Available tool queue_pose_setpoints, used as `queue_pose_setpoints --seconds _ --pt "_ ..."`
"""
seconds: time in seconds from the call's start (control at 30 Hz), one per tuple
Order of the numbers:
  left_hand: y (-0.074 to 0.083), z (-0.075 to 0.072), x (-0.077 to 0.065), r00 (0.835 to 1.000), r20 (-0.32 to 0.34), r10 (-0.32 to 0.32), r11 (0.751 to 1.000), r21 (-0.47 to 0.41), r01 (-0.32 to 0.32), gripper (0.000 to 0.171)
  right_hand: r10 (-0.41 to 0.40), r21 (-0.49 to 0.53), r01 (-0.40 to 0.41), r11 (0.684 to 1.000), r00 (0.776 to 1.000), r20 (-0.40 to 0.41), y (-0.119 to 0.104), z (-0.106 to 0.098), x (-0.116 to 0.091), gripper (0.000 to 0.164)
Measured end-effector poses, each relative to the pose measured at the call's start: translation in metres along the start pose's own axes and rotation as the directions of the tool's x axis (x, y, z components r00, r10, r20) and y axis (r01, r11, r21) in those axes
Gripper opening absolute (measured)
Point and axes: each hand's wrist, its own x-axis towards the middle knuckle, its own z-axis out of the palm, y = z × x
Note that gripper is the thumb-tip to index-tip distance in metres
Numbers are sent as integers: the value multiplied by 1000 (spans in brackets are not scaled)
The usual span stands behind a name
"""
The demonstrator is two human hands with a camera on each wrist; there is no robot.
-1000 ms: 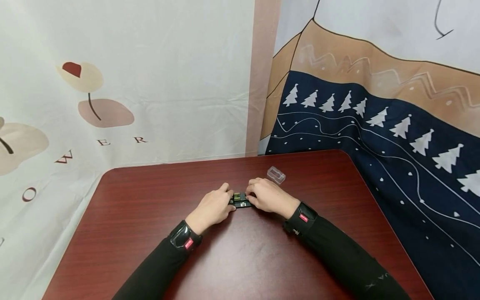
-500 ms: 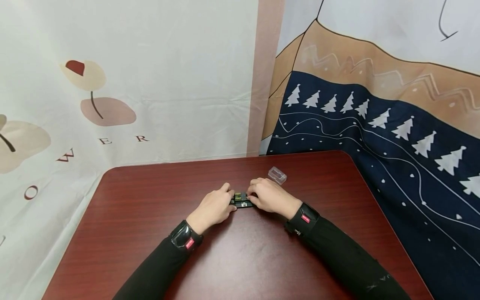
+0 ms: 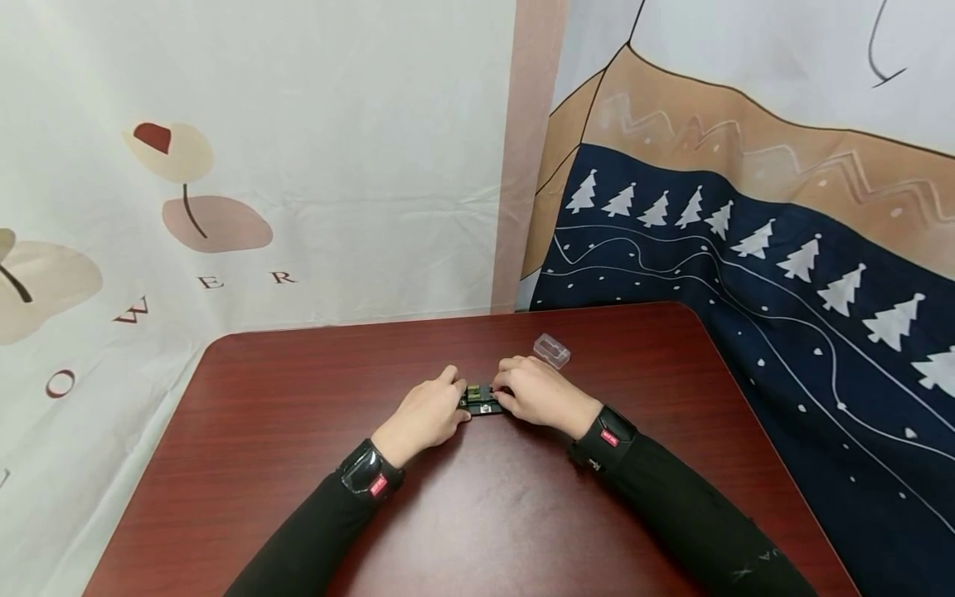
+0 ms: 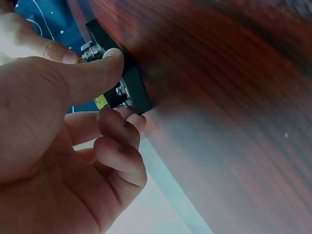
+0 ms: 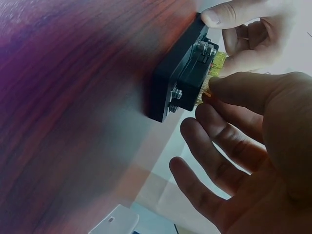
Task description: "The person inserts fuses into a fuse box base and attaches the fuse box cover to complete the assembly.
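A black terminal block [image 3: 485, 409] with metal screws [image 5: 176, 93] and a yellow label [image 5: 217, 63] lies on the table between both hands. My left hand [image 3: 425, 417] grips its left end, with the thumb pressed along the near side and the other fingers curled behind. At the right end is my right hand [image 3: 543, 391], its thumb and index finger pinched together over the top. A small orange piece [image 5: 206, 96] shows at those fingertips; most of it is hidden, so I cannot tell what it is. The right hand's other fingers hang loosely spread.
A small clear plastic box [image 3: 552, 351] stands just beyond the right hand. The reddish-brown wooden table [image 3: 283, 398] has its far edge against a printed white curtain [image 3: 358, 166]. A dark blue cloth with trees [image 3: 634, 240] hangs at the right.
Both hands keep their hold at the block with hardly any movement. The head view has shifted very slightly; the clear box stays in place.
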Motion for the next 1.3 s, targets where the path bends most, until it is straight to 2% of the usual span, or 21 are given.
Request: queue_pose_setpoints --seconds 0.47,0.67,0.8,1.0,1.17,1.3 --pt "-1 -1 0 1000 13 -9 1000 -4 9 39 46 8 -46 999 999 18 3 -6 -4 12" --pt "-2 1 0 1000 18 -13 1000 -17 13 39 85 19 -85 996 996 1 6 -6 -5 12" --pt "-3 1 0 1000 16 -10 1000 -18 11 41 141 18 -141 990 989 -38 9 -9 -6 13" --pt "-1 0 0 1000 15 -12 1000 -11 12 44 275 14 -275 961 953 -127 14 -18 -7 16" --pt "0 0 0 1000 25 -16 1000 -11 17 45 382 46 -381 924 905 -185 26 -24 -8 25" --pt "0 1 0 1000 25 -16 1000 -8 16 44 462 72 -457 886 868 -183 40 -27 -10 36"
